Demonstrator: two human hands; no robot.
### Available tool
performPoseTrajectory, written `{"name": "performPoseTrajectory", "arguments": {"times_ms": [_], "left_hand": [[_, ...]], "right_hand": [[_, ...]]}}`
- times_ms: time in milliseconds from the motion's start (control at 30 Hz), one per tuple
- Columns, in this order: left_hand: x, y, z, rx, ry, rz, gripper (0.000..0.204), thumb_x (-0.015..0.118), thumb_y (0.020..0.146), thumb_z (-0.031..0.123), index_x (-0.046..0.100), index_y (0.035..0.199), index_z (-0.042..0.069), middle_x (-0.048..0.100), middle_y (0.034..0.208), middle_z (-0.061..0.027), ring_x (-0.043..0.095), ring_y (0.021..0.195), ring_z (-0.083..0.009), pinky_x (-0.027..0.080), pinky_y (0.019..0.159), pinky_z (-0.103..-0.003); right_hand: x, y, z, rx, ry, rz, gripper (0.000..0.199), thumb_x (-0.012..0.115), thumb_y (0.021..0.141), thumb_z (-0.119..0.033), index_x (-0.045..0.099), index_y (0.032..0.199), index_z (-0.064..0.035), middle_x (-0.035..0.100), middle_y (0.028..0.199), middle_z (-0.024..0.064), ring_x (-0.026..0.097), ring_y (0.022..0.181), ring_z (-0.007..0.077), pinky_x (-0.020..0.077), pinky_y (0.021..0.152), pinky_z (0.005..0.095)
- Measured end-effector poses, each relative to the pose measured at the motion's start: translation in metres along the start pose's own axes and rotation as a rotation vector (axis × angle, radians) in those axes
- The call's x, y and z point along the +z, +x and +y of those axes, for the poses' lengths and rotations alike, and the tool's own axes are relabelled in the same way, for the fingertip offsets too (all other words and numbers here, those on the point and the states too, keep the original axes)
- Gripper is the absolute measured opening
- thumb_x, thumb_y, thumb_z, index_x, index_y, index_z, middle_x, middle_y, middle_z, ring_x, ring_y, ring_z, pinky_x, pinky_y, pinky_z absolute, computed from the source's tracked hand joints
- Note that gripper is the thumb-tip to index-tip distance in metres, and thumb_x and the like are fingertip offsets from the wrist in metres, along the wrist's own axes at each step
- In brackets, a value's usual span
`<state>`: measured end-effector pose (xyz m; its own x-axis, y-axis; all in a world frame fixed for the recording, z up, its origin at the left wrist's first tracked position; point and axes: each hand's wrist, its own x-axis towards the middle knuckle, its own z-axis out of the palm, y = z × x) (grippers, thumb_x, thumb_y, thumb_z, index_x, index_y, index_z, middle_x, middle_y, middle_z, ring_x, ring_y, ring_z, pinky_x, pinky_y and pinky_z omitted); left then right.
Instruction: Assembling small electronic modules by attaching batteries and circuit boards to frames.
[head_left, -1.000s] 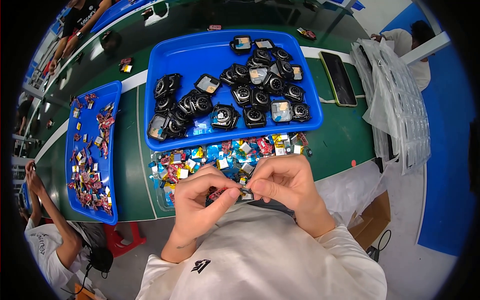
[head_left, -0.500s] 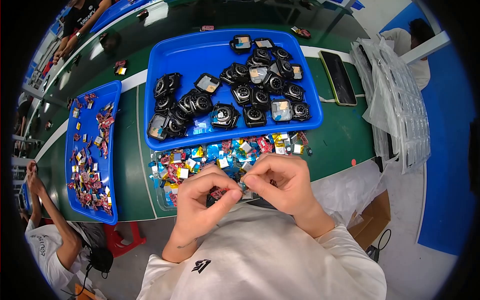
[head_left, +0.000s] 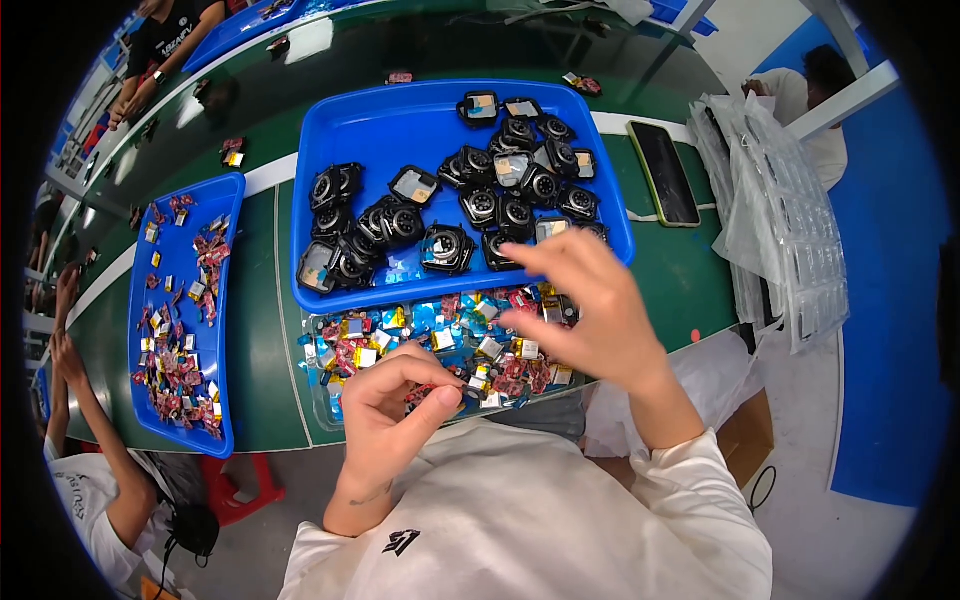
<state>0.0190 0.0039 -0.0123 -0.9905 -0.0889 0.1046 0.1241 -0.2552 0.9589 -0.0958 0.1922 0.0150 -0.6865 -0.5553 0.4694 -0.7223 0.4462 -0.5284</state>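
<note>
My left hand (head_left: 400, 415) is closed in a pinch low in front of me, over the near edge of a clear tray (head_left: 326, 408). A small dark bit shows at its fingertips, too small to name. My right hand (head_left: 598, 315) is spread, thumb and fingers apart, above the front rim of a large blue tray (head_left: 400, 100). Its forefinger reaches over a black smartwatch case (head_left: 497, 251), one of several in that tray. Below the hands, the clear tray holds red circuit boards (head_left: 513, 378), silver-and-yellow battery cells (head_left: 443, 340) and blue film.
A narrow blue tray (head_left: 226, 300) with similar small parts stands to the left. On the right lie a phone (head_left: 664, 175) and a stack of clear plastic trays (head_left: 790, 235). Co-workers' arms (head_left: 95, 395) show at left. Loose parts (head_left: 233, 152) lie farther back.
My right hand has parted from the left, moving forward and right over the blue tray's rim with its fingers opening. My left hand stays pinched, slightly lower and left.
</note>
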Motion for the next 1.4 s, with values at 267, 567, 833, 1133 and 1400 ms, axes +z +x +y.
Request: {"name": "performPoseTrajectory", "arguments": {"times_ms": [267, 567, 833, 1133, 1400], "left_hand": [[-0.002, -0.003, 0.000, 0.020, 0.038, -0.012, 0.006, 0.068, 0.075, -0.004, 0.066, 0.081, -0.003, 0.062, 0.077, -0.0077, 0.056, 0.074, -0.0136, 0.043, 0.067, -0.025], [-0.003, -0.003, -0.005, 0.054, 0.085, -0.038, 0.007, 0.069, 0.074, -0.003, 0.066, 0.080, -0.002, 0.064, 0.080, -0.0086, 0.056, 0.073, -0.0140, 0.043, 0.066, -0.025], [0.018, 0.015, 0.006, 0.118, 0.254, 0.209, 0.007, 0.070, 0.070, 0.000, 0.067, 0.076, 0.002, 0.062, 0.106, -0.0118, 0.053, 0.097, -0.0200, 0.041, 0.085, -0.031], [0.019, 0.022, 0.001, 0.255, 0.511, 0.271, 0.006, 0.070, 0.071, 0.003, 0.070, 0.077, 0.005, 0.064, 0.109, -0.0112, 0.051, 0.101, -0.0230, 0.041, 0.088, -0.035], [0.018, 0.023, -0.005, 0.262, 0.558, 0.255, 0.006, 0.070, 0.071, 0.006, 0.071, 0.077, 0.006, 0.064, 0.112, -0.0106, 0.052, 0.100, -0.0237, 0.035, 0.091, -0.035]], "right_hand": [[-0.015, 0.019, 0.046, 0.062, -0.422, -0.006, 0.026, 0.074, 0.069, -0.013, 0.066, 0.092, -0.0033, 0.057, 0.080, 0.0053, 0.054, 0.077, 0.0229, 0.0456, 0.066, 0.0328], [-0.012, 0.010, 0.031, 0.375, 0.308, 0.281, 0.027, 0.067, 0.077, 0.001, 0.065, 0.104, -0.0010, 0.064, 0.079, 0.0039, 0.055, 0.064, 0.0042, 0.0442, 0.056, 0.0176], [0.016, -0.012, -0.024, 0.542, 0.946, 0.063, 0.033, 0.062, 0.081, 0.007, 0.052, 0.112, 0.0037, 0.063, 0.087, 0.0058, 0.055, 0.070, 0.0032, 0.0457, 0.059, 0.0165], [0.027, -0.022, -0.035, 0.442, 0.878, 0.025, 0.029, 0.064, 0.080, 0.004, 0.062, 0.109, 0.0023, 0.065, 0.097, 0.0082, 0.065, 0.076, 0.0089, 0.0521, 0.061, 0.0203], [0.026, -0.024, -0.039, 0.436, 0.813, 0.061, 0.026, 0.065, 0.081, 0.001, 0.063, 0.107, 0.0025, 0.066, 0.100, 0.0107, 0.067, 0.074, 0.0120, 0.0540, 0.062, 0.0218]]}}
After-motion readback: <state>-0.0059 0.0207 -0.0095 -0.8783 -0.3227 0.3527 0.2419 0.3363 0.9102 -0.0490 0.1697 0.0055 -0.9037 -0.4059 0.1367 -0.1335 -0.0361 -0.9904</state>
